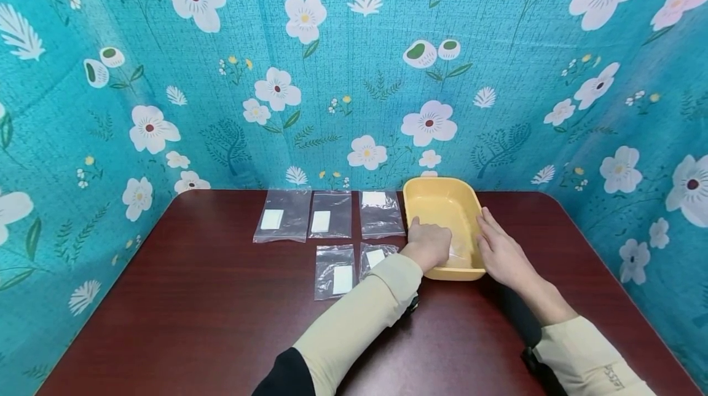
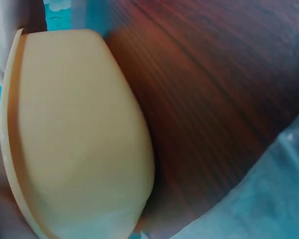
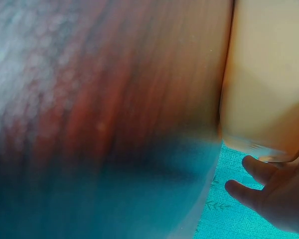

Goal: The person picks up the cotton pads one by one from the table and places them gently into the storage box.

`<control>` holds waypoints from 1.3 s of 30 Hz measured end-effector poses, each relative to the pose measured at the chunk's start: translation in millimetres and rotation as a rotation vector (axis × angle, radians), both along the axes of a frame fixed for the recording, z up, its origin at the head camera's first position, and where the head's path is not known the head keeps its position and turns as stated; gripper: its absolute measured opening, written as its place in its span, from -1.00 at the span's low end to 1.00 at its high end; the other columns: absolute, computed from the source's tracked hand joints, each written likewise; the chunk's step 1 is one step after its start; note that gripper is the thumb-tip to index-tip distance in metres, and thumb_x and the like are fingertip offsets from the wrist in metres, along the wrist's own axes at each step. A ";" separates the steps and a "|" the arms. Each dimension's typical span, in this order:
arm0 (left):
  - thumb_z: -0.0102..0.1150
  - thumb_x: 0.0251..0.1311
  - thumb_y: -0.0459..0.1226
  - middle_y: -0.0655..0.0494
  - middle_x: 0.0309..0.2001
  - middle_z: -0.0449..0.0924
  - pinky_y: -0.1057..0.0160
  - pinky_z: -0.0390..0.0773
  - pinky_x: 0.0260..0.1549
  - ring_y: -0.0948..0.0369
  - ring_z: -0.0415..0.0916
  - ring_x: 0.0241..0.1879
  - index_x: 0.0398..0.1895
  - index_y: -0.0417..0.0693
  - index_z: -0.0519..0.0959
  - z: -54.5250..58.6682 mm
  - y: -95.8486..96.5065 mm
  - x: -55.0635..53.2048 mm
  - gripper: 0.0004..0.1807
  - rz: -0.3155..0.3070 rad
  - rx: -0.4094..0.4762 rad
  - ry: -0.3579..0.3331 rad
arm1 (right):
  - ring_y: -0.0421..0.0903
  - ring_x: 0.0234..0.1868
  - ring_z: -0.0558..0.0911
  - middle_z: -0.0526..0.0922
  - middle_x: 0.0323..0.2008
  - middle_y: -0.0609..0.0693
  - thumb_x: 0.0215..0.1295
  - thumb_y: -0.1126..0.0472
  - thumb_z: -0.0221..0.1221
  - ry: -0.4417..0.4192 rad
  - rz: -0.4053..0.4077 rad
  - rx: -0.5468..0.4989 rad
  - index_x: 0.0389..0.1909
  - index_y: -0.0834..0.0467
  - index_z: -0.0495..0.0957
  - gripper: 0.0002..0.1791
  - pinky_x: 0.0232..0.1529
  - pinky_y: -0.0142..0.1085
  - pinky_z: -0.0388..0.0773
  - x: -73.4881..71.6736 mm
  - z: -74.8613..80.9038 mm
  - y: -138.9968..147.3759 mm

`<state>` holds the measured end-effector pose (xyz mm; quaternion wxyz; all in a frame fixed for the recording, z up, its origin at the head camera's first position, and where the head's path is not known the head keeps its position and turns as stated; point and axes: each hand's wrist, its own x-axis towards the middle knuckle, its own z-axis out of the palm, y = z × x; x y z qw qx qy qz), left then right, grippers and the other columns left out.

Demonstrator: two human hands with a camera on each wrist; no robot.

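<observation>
Tray [image 1: 455, 274], yellow, is set at the far right of the table [image 1: 193, 297]. Left hand [image 1: 429, 243] is held inside the tray's near-left part; fingertips hidden, so whether anything is pinched cannot be told. Right hand [image 1: 504, 253] is laid against the tray's right rim, fingers straight; two are seen slightly apart in the right wrist view. Clear shiny item [image 1: 456, 251] is seen on the tray floor right of the left hand, too small to identify. Five clear bags [image 1: 332, 204] with white labels are laid out left of the tray: three far, two near. Near-right bag is partly covered by the left sleeve [image 1: 359, 322].
</observation>
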<state>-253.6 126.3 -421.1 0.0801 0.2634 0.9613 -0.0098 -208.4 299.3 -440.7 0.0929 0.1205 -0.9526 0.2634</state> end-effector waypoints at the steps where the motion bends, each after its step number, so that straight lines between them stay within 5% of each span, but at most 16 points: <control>1: 0.22 0.27 -0.17 0.30 -0.40 0.66 0.02 0.13 0.39 0.28 0.58 -0.30 -0.43 0.23 0.65 -1.3 -0.3 -0.5 -0.88 -0.003 -0.001 0.008 | 0.34 0.47 0.14 0.01 0.52 0.38 0.54 0.32 -0.04 -0.007 -0.001 -0.001 0.43 0.52 0.16 -0.44 0.35 0.25 0.17 0.0 0.0 -0.4; 11: 0.25 0.26 -0.16 0.31 -0.18 0.64 0.08 0.38 0.10 0.24 0.58 -0.23 -0.25 0.27 0.67 -4.6 -2.0 0.0 -0.93 -0.006 0.034 0.063 | 0.35 0.47 0.16 0.03 0.51 0.39 0.52 0.34 -0.02 0.003 0.004 -0.007 0.42 0.53 0.17 -0.44 0.34 0.26 0.18 -0.6 0.6 -1.9; 22: 0.08 0.43 0.00 0.33 -0.07 0.65 0.17 0.44 0.07 0.28 0.60 -0.07 -0.02 0.29 0.66 0.4 -11.2 6.6 -0.78 -0.013 0.129 0.099 | 0.36 0.46 0.16 0.03 0.51 0.40 0.51 0.34 -0.04 0.004 -0.001 0.010 0.41 0.54 0.17 -0.45 0.32 0.29 0.19 -0.4 -1.8 -2.3; 29: -0.04 0.49 0.03 0.32 0.30 0.51 0.14 0.36 0.29 0.27 0.50 0.21 0.30 0.30 0.55 3.7 -25.6 7.3 -0.59 -0.032 0.198 0.171 | 0.34 0.48 0.12 -0.02 0.54 0.36 0.53 0.33 -0.04 -0.031 -0.003 0.008 0.44 0.51 0.14 -0.43 0.34 0.28 0.16 -0.1 0.1 -2.3; 34: -0.07 0.52 0.02 0.23 0.36 0.45 0.03 0.30 0.35 0.19 0.46 0.29 0.39 0.20 0.48 11.0 -47.8 2.1 -0.54 0.005 0.314 0.220 | 0.32 0.50 0.09 -0.06 0.55 0.33 0.54 0.32 -0.06 -0.058 -0.008 0.015 0.46 0.49 0.11 -0.42 0.35 0.28 0.15 -0.3 1.6 -2.3; 36: -0.08 0.53 0.01 0.18 0.36 0.46 0.03 0.32 0.34 0.17 0.55 0.19 0.41 0.14 0.45 13.6 -61.1 -2.1 -0.52 0.034 0.383 0.221 | 0.31 0.51 0.08 -0.08 0.56 0.31 0.55 0.31 -0.07 -0.067 -0.010 0.017 0.47 0.48 0.09 -0.42 0.35 0.28 0.15 -0.5 1.9 -2.3; 39: -0.05 0.52 -0.01 0.13 0.24 0.58 0.13 0.57 0.05 0.19 0.67 -0.23 0.43 0.12 0.43 14.7 -85.4 -10.4 -0.51 0.084 0.482 0.228 | 0.31 0.50 0.08 -0.08 0.56 0.31 0.55 0.30 -0.08 -0.067 -0.013 0.021 0.47 0.48 0.09 -0.41 0.34 0.28 0.16 -1.4 1.8 -2.0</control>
